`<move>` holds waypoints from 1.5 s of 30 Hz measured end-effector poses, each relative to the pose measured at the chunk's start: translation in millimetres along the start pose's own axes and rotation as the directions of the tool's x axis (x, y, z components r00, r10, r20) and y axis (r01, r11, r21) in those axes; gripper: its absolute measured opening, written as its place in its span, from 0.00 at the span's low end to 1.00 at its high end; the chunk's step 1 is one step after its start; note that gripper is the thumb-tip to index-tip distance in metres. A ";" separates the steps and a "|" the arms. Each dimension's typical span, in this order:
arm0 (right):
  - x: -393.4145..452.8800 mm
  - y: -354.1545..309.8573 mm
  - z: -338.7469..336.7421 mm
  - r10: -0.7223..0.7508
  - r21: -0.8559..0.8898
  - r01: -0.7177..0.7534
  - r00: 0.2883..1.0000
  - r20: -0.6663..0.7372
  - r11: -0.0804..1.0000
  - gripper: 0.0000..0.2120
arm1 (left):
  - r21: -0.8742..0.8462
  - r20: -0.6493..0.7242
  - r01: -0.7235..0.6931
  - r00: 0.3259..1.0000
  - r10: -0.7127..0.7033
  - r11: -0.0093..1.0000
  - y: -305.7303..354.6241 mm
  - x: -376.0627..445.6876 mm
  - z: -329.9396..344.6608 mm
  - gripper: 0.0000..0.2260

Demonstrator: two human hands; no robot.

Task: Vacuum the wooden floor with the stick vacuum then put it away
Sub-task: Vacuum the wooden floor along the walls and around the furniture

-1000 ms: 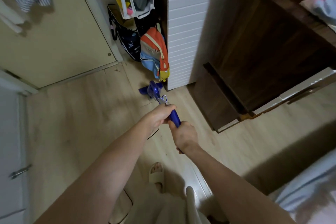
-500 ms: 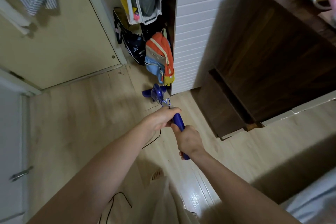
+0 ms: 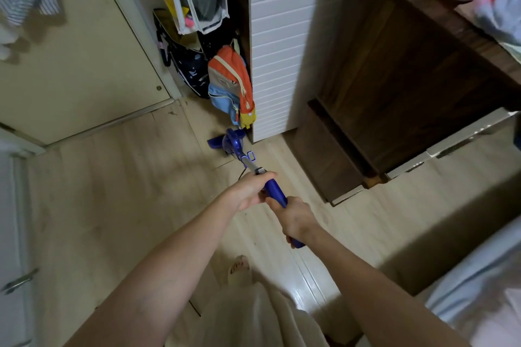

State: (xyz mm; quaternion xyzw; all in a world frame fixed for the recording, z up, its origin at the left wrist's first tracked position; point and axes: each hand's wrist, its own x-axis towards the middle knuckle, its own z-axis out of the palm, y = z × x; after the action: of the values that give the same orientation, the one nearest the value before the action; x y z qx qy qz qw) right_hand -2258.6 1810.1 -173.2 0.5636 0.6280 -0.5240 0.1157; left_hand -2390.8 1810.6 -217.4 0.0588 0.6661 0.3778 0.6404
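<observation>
Wooden floor (image 3: 93, 205) open to the left up to the door (image 3: 70, 65); right side boxed in by dark wood cabinet (image 3: 408, 79) and white slatted panel (image 3: 276, 51). Stick vacuum (image 3: 239, 149), blue, head on floor at the panel's bottom corner, just below a hanging orange-blue backpack (image 3: 231, 87). Left hand (image 3: 248, 191) wrapped around handle top, right hand (image 3: 296, 218) closed lower down.

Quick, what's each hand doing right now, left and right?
Left hand: closed around the upper part of the blue stick vacuum handle.
Right hand: closed around the same handle, lower down near its end.
</observation>
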 end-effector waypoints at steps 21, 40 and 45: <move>-204.7 143.0 31.5 0.054 0.143 -0.062 0.997 0.056 0.988 0.24 | 0.089 0.077 0.061 0.995 -0.068 0.994 -168.8 -155.3 84.3 0.05; -357.1 174.5 218.6 0.159 0.201 -0.140 0.984 -0.082 0.970 0.21 | 0.193 0.142 0.031 0.988 -0.059 0.981 -324.5 -286.0 3.1 0.06; -382.4 171.3 246.4 0.159 0.243 -0.133 0.983 -0.090 0.961 0.18 | 0.172 0.180 0.061 0.979 -0.092 0.983 -341.2 -309.1 -18.2 0.05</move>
State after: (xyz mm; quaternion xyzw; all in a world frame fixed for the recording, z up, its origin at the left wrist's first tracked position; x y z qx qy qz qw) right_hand -2097.1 1359.8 -86.7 0.6459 0.5233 -0.5534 0.0520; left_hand -2215.3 1387.6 -166.7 0.1213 0.6338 0.2890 0.7072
